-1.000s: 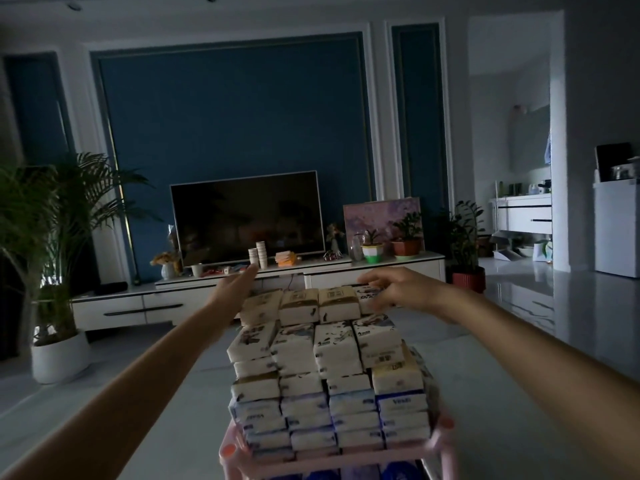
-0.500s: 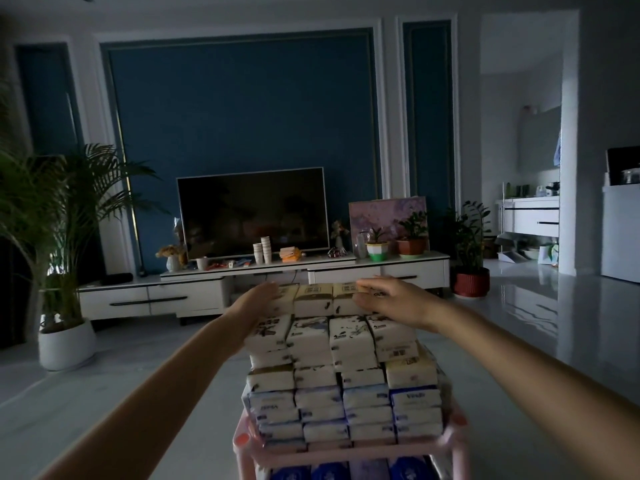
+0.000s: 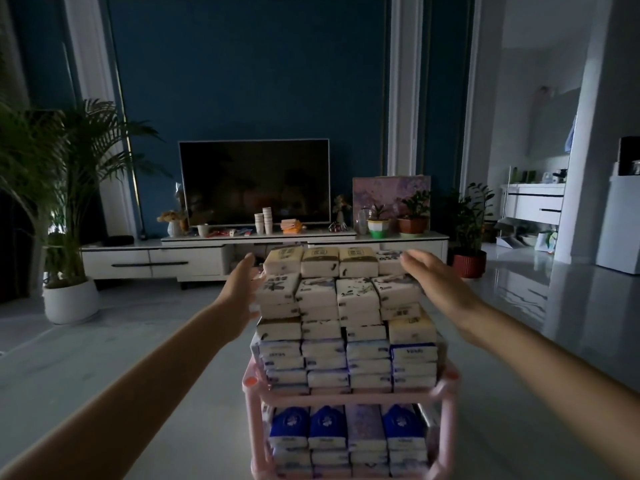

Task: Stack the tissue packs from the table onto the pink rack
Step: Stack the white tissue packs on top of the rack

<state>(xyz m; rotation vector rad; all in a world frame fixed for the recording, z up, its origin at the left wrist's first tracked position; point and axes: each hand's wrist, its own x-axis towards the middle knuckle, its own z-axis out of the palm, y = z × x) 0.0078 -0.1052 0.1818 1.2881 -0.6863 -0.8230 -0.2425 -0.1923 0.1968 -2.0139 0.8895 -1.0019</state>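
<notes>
packs (image 3: 341,296) piled high on rack (image 3: 346,398), between the hands. left hand (image 3: 239,292) and right hand (image 3: 440,285) both released, fingers straight, flanking the pile equally.

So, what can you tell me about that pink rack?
The rack looks like pale pink plastic tubing: upright corner posts joined by rails. Two tiers show. The upper one carries a tall pile of tissue packs, and the lower one is filled with more, blue and pale. It stands upright at the bottom middle of the view, with its feet out of frame. The left hand and right hand flank the pile's top; neither touches the rack.
</notes>
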